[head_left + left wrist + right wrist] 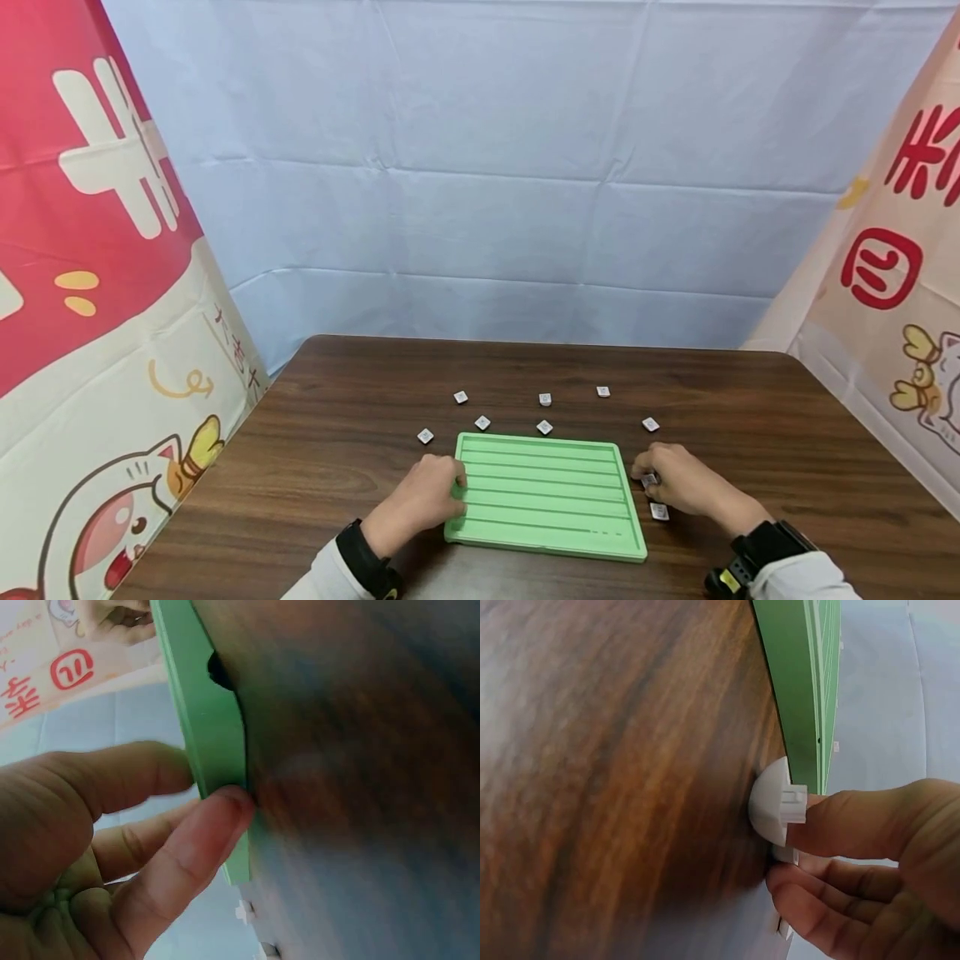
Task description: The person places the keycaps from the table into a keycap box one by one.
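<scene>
Tray (542, 493) in light green is lying flat on the dark wood-grain bench (337, 400), directly before the person. The left hand (423, 493) is pinching its nine o'clock edge, digits partly bent against the outer wall and rim, probably steadying it. Just off three o'clock, the right hand (681, 479) is pinching one small white piece (649, 481), its digits nearly closed, a low grip apparently suiting so slight a thing. Straight ridges are running across the tray from nine to three o'clock, dividing it into long channels. Beside the right hand, toward four o'clock, a loose piece (659, 512) with a dark-marked top is resting. Seven other pieces (544, 427) are lying scattered from ten to two o'clock, their gaps probably leaving finger room around each. Dark wristbands (358, 554) are circling both wrists, and pale blue cloth (495, 208) is hanging at twelve.
</scene>
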Available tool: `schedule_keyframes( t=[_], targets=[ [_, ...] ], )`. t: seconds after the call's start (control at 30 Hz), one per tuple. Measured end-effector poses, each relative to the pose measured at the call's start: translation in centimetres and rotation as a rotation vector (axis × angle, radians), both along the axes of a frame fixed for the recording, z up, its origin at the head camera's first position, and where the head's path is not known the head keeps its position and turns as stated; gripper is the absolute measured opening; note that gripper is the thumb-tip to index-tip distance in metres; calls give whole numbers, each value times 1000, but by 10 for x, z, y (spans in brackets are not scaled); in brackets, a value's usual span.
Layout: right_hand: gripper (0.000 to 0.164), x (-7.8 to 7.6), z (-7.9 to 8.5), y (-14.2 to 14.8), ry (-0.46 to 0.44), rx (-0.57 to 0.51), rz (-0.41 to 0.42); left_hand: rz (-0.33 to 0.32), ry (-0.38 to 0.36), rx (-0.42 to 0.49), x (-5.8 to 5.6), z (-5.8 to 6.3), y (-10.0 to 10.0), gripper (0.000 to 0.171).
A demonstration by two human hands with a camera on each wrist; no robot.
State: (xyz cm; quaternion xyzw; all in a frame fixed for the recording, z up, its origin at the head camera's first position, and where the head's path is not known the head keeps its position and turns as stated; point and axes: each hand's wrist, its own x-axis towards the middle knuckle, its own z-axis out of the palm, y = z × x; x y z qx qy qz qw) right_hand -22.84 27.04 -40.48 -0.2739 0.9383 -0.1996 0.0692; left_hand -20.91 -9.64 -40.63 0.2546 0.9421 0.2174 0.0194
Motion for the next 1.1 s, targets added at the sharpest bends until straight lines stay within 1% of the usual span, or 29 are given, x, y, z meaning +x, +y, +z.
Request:
schedule_keyframes(
  t=[0.1, 0.13, 0.27, 0.5, 0.77, 0.87, 0.93, 1.0, 1.1],
  targets=[
    [21, -1, 0, -1, -5, -7, 6, 21, 41, 0, 0, -1, 3, 15],
    [21, -2, 0, -1, -12, -8, 0, 26, 43, 1, 0, -2, 3, 15],
    [21, -2, -1, -2, -14, -4, -2, 43, 11, 2, 1, -2, 5, 16],
    [21, -1, 0, -3, 8, 8, -12, 65, 3, -1, 0, -2, 6, 16],
    [19, -1, -1, -5, -19, 14, -48, 71, -5, -7, 1, -3, 6, 16],
    [18, 0, 1, -6, -23, 19, -69, 65, -16, -3, 1, -2, 7, 23],
    [17, 0, 3, -6, -19, 25, -81, 51, -20, 7, 2, -2, 7, 32],
    [15, 0, 6, -7, -8, 28, -86, 39, -13, 11, 2, -1, 7, 38],
    [13, 1, 11, -7, 15, 31, -85, 28, -1, 8, 1, 1, 8, 43]
  ],
)
